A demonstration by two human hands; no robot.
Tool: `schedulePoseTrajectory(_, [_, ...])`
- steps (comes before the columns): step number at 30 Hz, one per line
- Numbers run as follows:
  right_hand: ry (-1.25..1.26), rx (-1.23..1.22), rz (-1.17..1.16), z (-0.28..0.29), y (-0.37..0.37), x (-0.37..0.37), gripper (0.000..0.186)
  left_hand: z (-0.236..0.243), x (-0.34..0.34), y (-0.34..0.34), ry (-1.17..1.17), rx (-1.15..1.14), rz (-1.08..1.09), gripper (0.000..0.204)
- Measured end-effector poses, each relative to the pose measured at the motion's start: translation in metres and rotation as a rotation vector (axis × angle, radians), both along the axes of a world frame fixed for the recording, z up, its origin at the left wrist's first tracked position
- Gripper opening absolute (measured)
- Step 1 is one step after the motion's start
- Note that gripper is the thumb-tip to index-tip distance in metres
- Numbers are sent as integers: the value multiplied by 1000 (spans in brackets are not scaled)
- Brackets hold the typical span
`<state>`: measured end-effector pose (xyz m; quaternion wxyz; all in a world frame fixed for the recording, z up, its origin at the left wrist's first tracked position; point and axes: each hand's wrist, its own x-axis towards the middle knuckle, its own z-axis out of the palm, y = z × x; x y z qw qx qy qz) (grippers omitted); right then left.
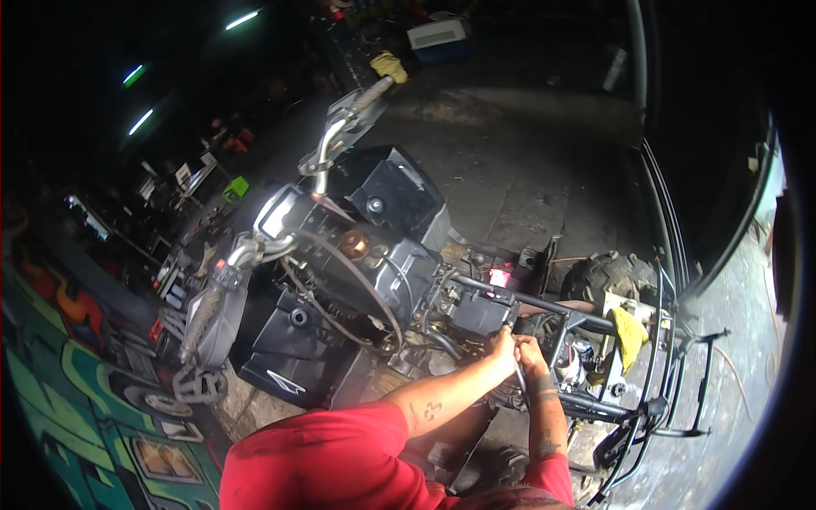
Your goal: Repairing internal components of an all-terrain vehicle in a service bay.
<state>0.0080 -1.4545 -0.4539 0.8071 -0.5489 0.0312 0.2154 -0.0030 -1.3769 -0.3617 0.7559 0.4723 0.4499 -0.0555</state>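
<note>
I lean over a stripped quad bike with its black frame (544, 302) bare. My left hand (502, 343) and my right hand (531, 354) meet just beside a black box (478, 314) in the middle of the frame. Both are closed, fingers curled. A thin greyish rod-like piece (520, 376) shows between my wrists, but I cannot tell which hand, if either, grips it. What lies inside the fingers is too small to make out. A small pink-red lit patch (500, 278) glows past the box.
To the left stand the handlebars (321, 157), fuel tank (399, 280) and dark plastic side panels (293, 348). A knobby tyre (608, 279) and yellow cloth (629, 338) are at the right, by the rear rack (671, 365). Loose cables (374, 297) arch over the tank.
</note>
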Motion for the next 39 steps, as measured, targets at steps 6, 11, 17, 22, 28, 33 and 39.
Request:
schedulePoseTrajectory(6, [134, 26, 48, 21, -2, -7, 17, 41, -16, 30, -89, 141, -387, 15])
schedulePoseTrajectory(11, [95, -26, 16, 27, 4, -6, 14, 40, 10, 49, -132, 611, -1070, 10])
schedulePoseTrajectory(17, [77, -18, 58, 16, -2, -8, 15, 49, 6, 43, -165, 1003, -1441, 12])
schedulePoseTrajectory(22, [87, -4, 70, 18, 2, -6, 12, 35, 20, 41, -174, 950, -1374, 19])
schedulePoseTrajectory(28, [103, -39, 69, 17, 1, -5, 11, 54, 18, 36, -186, 1086, -1391, 18])
schedulePoseTrajectory(33, [123, -7, 31, 15, -1, -8, 9, 57, 24, 37, -176, 1038, -1377, 17])
schedulePoseTrajectory(39, [132, 10, 37, 9, 5, -7, 13, 53, 51, 35, 78, 896, -1503, 11])
